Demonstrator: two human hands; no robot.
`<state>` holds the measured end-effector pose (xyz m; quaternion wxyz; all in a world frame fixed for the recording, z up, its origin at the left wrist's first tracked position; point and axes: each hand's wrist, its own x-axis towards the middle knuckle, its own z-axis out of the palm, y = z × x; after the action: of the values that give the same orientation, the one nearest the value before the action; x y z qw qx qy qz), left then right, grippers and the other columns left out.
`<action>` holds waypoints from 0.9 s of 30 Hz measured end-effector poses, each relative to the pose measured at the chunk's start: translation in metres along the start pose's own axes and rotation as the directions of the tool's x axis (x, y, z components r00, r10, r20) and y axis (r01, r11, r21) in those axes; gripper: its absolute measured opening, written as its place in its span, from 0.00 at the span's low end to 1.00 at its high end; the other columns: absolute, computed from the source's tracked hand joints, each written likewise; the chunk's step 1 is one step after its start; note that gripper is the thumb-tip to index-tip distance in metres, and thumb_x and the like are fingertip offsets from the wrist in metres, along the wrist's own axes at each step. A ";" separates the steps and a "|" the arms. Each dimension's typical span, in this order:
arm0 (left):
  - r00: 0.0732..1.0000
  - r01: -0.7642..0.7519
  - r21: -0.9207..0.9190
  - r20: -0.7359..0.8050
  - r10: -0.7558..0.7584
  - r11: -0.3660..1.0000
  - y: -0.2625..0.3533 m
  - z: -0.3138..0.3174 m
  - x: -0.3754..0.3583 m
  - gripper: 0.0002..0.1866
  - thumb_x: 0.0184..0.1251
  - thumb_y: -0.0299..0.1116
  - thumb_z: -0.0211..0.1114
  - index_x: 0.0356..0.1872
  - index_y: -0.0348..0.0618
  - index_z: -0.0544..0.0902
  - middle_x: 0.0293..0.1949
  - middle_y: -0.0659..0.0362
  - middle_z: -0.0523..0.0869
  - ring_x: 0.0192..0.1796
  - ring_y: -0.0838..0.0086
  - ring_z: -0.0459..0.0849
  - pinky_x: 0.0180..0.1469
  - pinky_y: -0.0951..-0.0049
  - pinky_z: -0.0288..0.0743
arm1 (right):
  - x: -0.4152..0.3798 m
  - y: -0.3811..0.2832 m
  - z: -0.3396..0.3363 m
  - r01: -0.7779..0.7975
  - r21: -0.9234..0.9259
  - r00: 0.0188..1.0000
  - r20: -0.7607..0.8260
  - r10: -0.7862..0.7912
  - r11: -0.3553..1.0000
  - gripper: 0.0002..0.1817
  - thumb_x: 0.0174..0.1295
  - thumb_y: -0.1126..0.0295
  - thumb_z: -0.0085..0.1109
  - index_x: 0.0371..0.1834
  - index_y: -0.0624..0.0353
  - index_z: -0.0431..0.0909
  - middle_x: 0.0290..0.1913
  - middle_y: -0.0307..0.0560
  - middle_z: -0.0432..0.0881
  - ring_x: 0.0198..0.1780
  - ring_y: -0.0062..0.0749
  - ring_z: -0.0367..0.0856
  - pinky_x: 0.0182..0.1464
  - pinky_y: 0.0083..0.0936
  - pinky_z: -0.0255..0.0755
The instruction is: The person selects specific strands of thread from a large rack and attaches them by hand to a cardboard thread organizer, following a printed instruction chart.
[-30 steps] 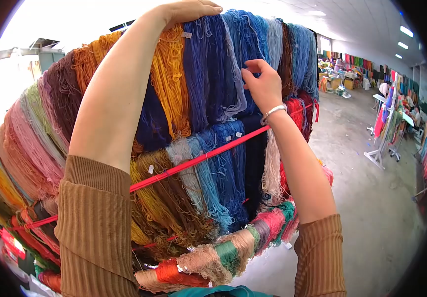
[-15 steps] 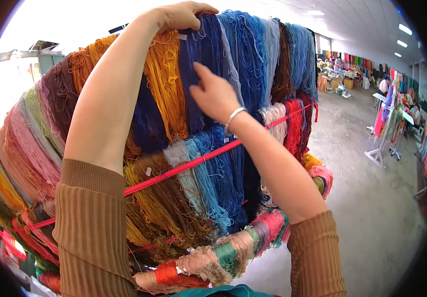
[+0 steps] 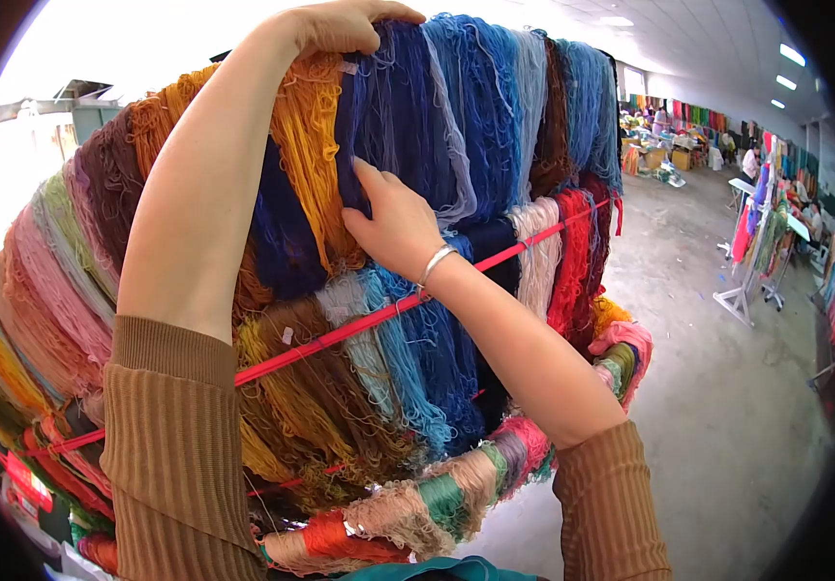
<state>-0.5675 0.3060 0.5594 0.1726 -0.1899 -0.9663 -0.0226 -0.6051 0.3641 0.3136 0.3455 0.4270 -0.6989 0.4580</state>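
Many yarn skeins hang in rows on a rack. My left hand (image 3: 345, 26) rests over the top of the rack, its fingers reaching onto the dark blue skeins (image 3: 398, 107); what its fingertips hold is hidden. Lower down, my right hand (image 3: 393, 218) touches the narrow dark blue strands beside the golden yellow skein (image 3: 309, 126), its index finger and thumb apart. A small white label shows near the top of those strands. Brighter blue skeins (image 3: 490, 97) hang to the right.
A red bar (image 3: 379, 315) crosses the rack below my right hand. Multicoloured skeins (image 3: 446, 499) hang low in front. On the right stand a white-framed stand (image 3: 737, 295) with yarn, and farther back people, boxes and more hanging yarn over a grey floor (image 3: 698, 407).
My right hand has moved down and left along the dark blue strands. The dark blue skeins have spread wider, and the pale strand beside them has shifted.
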 end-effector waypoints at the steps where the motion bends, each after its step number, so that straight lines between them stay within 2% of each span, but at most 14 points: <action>1: 1.000 -0.005 -0.001 0.001 0.005 1.000 -0.011 0.000 0.001 0.46 0.42 0.16 0.52 0.74 0.46 0.67 0.69 0.50 0.74 0.71 0.60 0.70 0.72 0.66 0.66 | -0.002 0.003 -0.003 0.012 0.022 1.000 -0.018 -0.011 1.000 0.27 0.60 0.64 0.58 0.64 0.58 0.73 0.50 0.59 0.81 0.46 0.59 0.83 0.50 0.47 0.77; 2: 0.942 -0.322 0.107 -0.062 0.329 0.941 -0.026 0.003 -0.003 0.42 0.47 0.19 0.55 0.72 0.46 0.70 0.67 0.50 0.76 0.70 0.60 0.73 0.70 0.64 0.68 | -0.003 0.007 -0.006 0.009 0.018 1.000 -0.020 -0.009 1.000 0.27 0.60 0.64 0.58 0.64 0.58 0.73 0.50 0.59 0.81 0.46 0.59 0.83 0.50 0.47 0.77; 4: 0.778 -0.593 0.228 -0.087 0.623 0.772 -0.036 0.009 0.001 0.37 0.51 0.22 0.57 0.70 0.45 0.73 0.66 0.49 0.78 0.68 0.59 0.75 0.68 0.62 0.70 | -0.003 0.016 -0.013 0.024 0.036 0.997 -0.077 -0.021 0.999 0.16 0.60 0.63 0.58 0.50 0.56 0.83 0.45 0.54 0.83 0.44 0.55 0.84 0.48 0.45 0.78; 5: 0.913 -0.350 0.200 -0.145 0.381 0.915 -0.033 0.013 0.007 0.34 0.57 0.26 0.57 0.70 0.50 0.73 0.68 0.52 0.76 0.70 0.61 0.73 0.71 0.64 0.68 | -0.002 0.021 -0.016 0.051 0.057 0.983 -0.178 -0.040 0.997 0.09 0.60 0.64 0.59 0.36 0.55 0.85 0.39 0.50 0.84 0.41 0.52 0.84 0.46 0.43 0.78; 6: 0.975 -0.079 0.157 -0.193 0.109 0.984 -0.032 0.016 0.011 0.31 0.63 0.30 0.57 0.71 0.56 0.74 0.70 0.55 0.75 0.72 0.64 0.71 0.74 0.66 0.66 | 0.001 0.028 -0.023 0.079 0.040 0.962 -0.266 -0.066 0.996 0.07 0.60 0.65 0.60 0.34 0.54 0.85 0.37 0.50 0.84 0.40 0.51 0.84 0.44 0.42 0.78; 8: 0.955 -0.130 0.247 -0.228 0.188 0.960 -0.051 0.017 0.029 0.28 0.66 0.39 0.58 0.70 0.55 0.75 0.68 0.55 0.77 0.71 0.63 0.73 0.73 0.65 0.68 | 0.011 0.042 -0.035 0.108 0.038 0.887 -0.456 -0.079 0.993 0.05 0.59 0.67 0.62 0.32 0.54 0.84 0.35 0.49 0.84 0.38 0.48 0.84 0.42 0.39 0.78; 12: 0.898 -0.110 0.399 -0.353 0.263 0.910 -0.073 0.026 0.054 0.30 0.68 0.57 0.62 0.66 0.57 0.79 0.60 0.53 0.84 0.62 0.60 0.82 0.68 0.62 0.73 | 0.038 0.070 -0.060 -0.018 0.056 0.829 -0.557 0.046 0.998 0.06 0.57 0.66 0.64 0.32 0.57 0.85 0.34 0.49 0.86 0.38 0.45 0.86 0.43 0.38 0.78; 13: 0.897 -0.111 0.397 -0.354 0.264 0.911 -0.063 0.028 0.048 0.30 0.68 0.57 0.62 0.66 0.57 0.79 0.60 0.53 0.84 0.62 0.60 0.82 0.68 0.62 0.73 | 0.043 0.073 -0.063 -0.028 0.055 0.829 -0.557 0.054 0.998 0.07 0.57 0.66 0.65 0.33 0.57 0.85 0.34 0.49 0.86 0.38 0.45 0.86 0.44 0.37 0.78; 15: 0.923 0.086 0.255 -0.385 0.019 0.963 -0.031 0.035 0.028 0.29 0.68 0.59 0.60 0.65 0.60 0.80 0.56 0.52 0.86 0.57 0.59 0.85 0.65 0.59 0.75 | 0.050 0.072 -0.069 -0.039 0.063 0.850 -0.523 0.066 0.997 0.08 0.57 0.64 0.65 0.34 0.57 0.85 0.35 0.48 0.87 0.39 0.45 0.86 0.45 0.37 0.78; 18: 0.856 0.162 0.513 -0.498 0.138 0.843 -0.037 0.043 0.034 0.28 0.68 0.61 0.58 0.64 0.62 0.80 0.55 0.53 0.87 0.56 0.58 0.86 0.62 0.56 0.76 | 0.058 0.072 -0.071 -0.091 0.022 0.879 -0.467 0.091 0.996 0.10 0.56 0.63 0.65 0.34 0.57 0.86 0.36 0.49 0.88 0.40 0.45 0.87 0.46 0.37 0.78; 21: 0.838 0.256 0.564 -0.534 0.110 0.785 -0.025 0.051 0.030 0.29 0.67 0.63 0.57 0.63 0.62 0.81 0.56 0.54 0.87 0.58 0.57 0.85 0.61 0.53 0.76 | 0.058 0.076 -0.068 -0.236 0.058 0.896 -0.374 0.240 0.970 0.11 0.56 0.62 0.65 0.35 0.57 0.87 0.36 0.50 0.89 0.40 0.44 0.88 0.46 0.37 0.79; 24: 0.836 0.321 0.540 -0.547 0.035 0.778 -0.016 0.056 0.030 0.28 0.67 0.61 0.58 0.64 0.62 0.80 0.56 0.56 0.87 0.58 0.58 0.85 0.62 0.52 0.76 | 0.055 0.090 -0.058 -0.128 0.179 0.924 -0.337 0.183 0.975 0.10 0.60 0.68 0.64 0.36 0.64 0.87 0.31 0.46 0.88 0.26 0.28 0.85 0.31 0.24 0.77; 25: 0.836 0.319 0.540 -0.548 0.037 0.779 -0.016 0.056 0.031 0.28 0.67 0.61 0.58 0.64 0.62 0.80 0.56 0.56 0.87 0.58 0.58 0.85 0.62 0.52 0.76 | 0.057 0.090 -0.059 -0.128 0.176 0.923 -0.339 0.182 0.976 0.10 0.60 0.68 0.64 0.36 0.64 0.87 0.31 0.46 0.88 0.26 0.28 0.85 0.31 0.24 0.77; 27: 0.851 0.300 0.574 -0.522 0.059 0.762 -0.018 0.055 0.032 0.28 0.67 0.57 0.58 0.65 0.61 0.79 0.56 0.55 0.87 0.59 0.58 0.84 0.62 0.53 0.76 | 0.059 0.091 -0.061 -0.112 0.282 0.838 -0.488 0.243 0.953 0.11 0.56 0.65 0.63 0.36 0.59 0.87 0.34 0.54 0.88 0.37 0.45 0.88 0.44 0.34 0.79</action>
<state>-0.6204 0.3066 0.5189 0.4741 -0.0419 -0.8448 0.2445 -0.7065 0.4241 0.3544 0.4213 0.2601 -0.5558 0.6678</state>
